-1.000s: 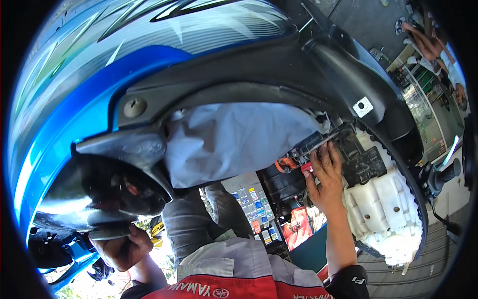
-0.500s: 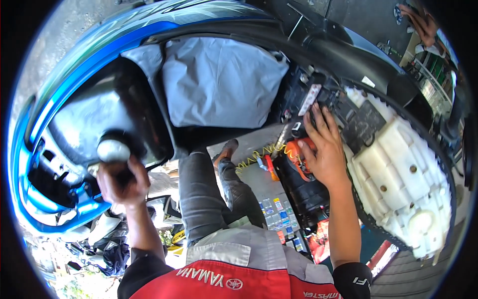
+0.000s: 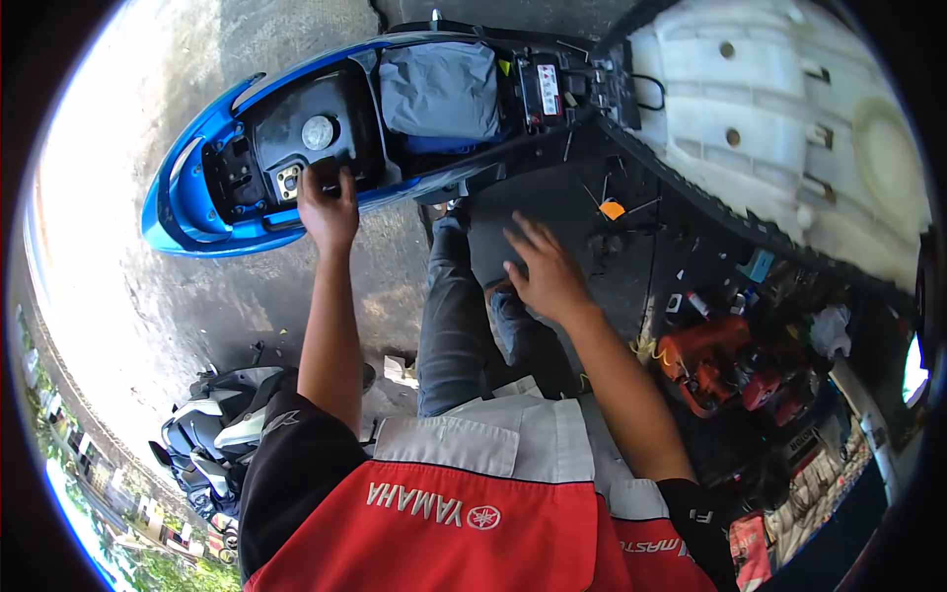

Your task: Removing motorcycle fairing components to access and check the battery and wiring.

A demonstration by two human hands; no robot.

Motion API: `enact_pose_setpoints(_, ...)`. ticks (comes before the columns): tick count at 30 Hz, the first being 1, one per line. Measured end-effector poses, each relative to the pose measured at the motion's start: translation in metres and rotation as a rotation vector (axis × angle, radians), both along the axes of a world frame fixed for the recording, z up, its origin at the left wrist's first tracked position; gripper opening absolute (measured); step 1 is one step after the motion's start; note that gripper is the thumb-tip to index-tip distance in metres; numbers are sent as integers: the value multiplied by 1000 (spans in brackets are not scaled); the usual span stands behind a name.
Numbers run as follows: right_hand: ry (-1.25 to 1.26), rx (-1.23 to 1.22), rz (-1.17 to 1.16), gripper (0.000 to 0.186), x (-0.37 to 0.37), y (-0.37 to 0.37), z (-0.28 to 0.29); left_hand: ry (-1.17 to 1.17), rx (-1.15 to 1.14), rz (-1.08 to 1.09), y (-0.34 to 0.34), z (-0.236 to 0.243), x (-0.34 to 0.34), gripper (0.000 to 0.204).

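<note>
My left hand is over the near edge of a scooter's black fuel tank, its fingers curled around something dark that I cannot make out. Beside those fingers sits a brass-coloured fitting. Farther up the tank is a round silver fuel cap. My right hand hangs in the air on the near side of the scooter, fingers spread and nothing in them. A folded grey cloth or cover fills the storage space, and a black battery lies to its right.
The raised seat shows its white underside at the right. Blue body panels surround the tank. On the floor lie an orange piece with thin rods near it and a red machine. Parked motorbikes stand at lower left.
The whole view has shifted, and the scooter now looks smaller and farther away. My right hand has left the battery area and is in free air. My left hand is nearer the tank's edge.
</note>
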State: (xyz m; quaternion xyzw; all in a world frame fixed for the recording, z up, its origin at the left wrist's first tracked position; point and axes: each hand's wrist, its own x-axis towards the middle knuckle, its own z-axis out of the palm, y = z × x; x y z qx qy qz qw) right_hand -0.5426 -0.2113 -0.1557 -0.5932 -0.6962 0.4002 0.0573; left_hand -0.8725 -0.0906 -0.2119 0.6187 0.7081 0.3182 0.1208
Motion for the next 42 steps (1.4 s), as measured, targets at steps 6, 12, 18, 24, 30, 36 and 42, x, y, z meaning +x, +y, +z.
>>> enact_pose_setpoints(6,0,-405,-285,46,132,-267,-47,-311,-318,-44,-145,30,142,33)
enact_pose_setpoints(12,-789,-462,-176,29,336,-569,-112,-242,-564,-761,-213,86,288,39)
enact_pose_setpoints(18,-492,-500,-768,33,384,-612,-147,85,-870,-1209,-184,81,369,42)
enact_pose_setpoints(24,-293,-379,-887,25,293,-471,-233,334,-674,-1208,-175,117,471,34)
enact_pose_setpoints(30,314,-354,-1228,32,340,-374,-218,242,449,-1111,-160,262,668,45)
enact_pose_setpoints(36,187,-419,-1015,31,508,-433,-221,359,417,-1110,-124,305,799,38)
enact_pose_setpoints(42,-42,-622,-1406,34,631,-595,-220,428,187,-987,-145,310,826,27)
